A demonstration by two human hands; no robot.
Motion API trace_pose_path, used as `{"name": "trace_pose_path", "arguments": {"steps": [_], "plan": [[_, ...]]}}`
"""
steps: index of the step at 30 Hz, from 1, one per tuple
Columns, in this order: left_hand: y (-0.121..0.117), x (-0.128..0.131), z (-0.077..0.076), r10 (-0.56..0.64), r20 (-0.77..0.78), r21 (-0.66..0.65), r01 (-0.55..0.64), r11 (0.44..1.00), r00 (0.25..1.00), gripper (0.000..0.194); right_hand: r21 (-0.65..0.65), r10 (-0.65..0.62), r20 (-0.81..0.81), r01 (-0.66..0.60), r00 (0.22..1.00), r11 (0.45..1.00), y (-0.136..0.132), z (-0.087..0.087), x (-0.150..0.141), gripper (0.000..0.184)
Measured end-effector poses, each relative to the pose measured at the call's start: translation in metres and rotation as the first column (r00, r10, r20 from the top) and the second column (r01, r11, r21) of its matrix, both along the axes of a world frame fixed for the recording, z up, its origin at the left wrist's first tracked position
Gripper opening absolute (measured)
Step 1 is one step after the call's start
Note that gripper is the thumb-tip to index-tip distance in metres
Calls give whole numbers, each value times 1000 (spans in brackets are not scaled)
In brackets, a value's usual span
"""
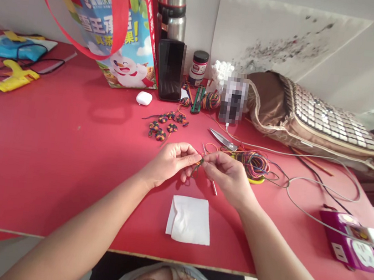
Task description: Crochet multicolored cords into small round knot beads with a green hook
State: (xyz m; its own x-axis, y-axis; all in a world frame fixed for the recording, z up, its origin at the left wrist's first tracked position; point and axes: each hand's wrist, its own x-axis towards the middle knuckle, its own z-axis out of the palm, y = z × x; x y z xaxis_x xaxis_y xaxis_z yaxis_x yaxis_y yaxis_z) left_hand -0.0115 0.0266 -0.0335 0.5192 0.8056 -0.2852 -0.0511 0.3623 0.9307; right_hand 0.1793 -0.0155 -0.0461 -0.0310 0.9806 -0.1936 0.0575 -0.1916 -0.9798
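Over the red table, my left hand and my right hand meet, both pinched on a short piece of multicoloured cord between their fingertips. A bundle of the same rainbow cord lies just right of my right hand. Several small finished knotted pieces lie beyond my hands. A thin metal needle or rod pokes out under my right hand. A folded white tissue lies in front of me.
Scissors lie behind my right hand. At the back stand a printed bag, a steel flask, a dark phone, a jar and a brown cushion. A yellow glue gun is far left, a purple power strip right with cables.
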Motion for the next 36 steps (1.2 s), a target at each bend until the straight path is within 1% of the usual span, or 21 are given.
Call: {"name": "trace_pose_path", "arguments": {"steps": [3, 6, 9, 12, 17, 20, 22, 24, 28, 32, 36], "plan": [[1, 0, -1, -4, 17, -15, 4, 1000, 1000, 38, -43, 15, -55, -18, 998, 999, -1, 0, -1, 31], [1, 0, -2, -5, 28, -12, 5, 1000, 1000, 41, -117, 20, -176, -41, 984, 992, -2, 0, -2, 32], [0, 0, 0, -23, 30, 2, 23, 1000, 999, 42, -156, -15, -299, -34, 954, 987, -2, 1, -4, 35], [-1, 0, 1, -34, 40, 10, 33, 999, 999, 43, -162, -59, -360, -1, 931, 987, 0, 2, -7, 40], [-3, 1, 0, -22, 15, -8, 22, 1000, 1000, 39, -168, -79, -360, 19, 930, 986, 2, 0, -7, 42], [-7, 5, -1, 50, 72, -42, -47, 998, 996, 37, -164, -73, -361, 14, 930, 986, 2, 0, -8, 41], [-10, 9, -2, 107, 118, -76, -99, 992, 987, 37, -158, -63, -365, 5, 929, 987, 2, 0, -9, 39], [-11, 13, -4, 141, 141, -88, -130, 988, 980, 38, -152, -54, -373, -3, 926, 988, 1, 2, -10, 38], [-8, 11, -3, 118, 135, -84, -107, 991, 984, 43, -141, -62, -375, 10, 925, 990, 1, 3, -9, 36], [-1, 4, -1, 76, 109, -73, -68, 995, 991, 51, -102, -68, -308, 38, 949, 994, 1, 1, -4, 32], [-1, 2, 0, 41, 45, -32, -39, 999, 998, 47, -95, -26, -215, 6, 976, 996, 0, -2, 0, 29]]}}
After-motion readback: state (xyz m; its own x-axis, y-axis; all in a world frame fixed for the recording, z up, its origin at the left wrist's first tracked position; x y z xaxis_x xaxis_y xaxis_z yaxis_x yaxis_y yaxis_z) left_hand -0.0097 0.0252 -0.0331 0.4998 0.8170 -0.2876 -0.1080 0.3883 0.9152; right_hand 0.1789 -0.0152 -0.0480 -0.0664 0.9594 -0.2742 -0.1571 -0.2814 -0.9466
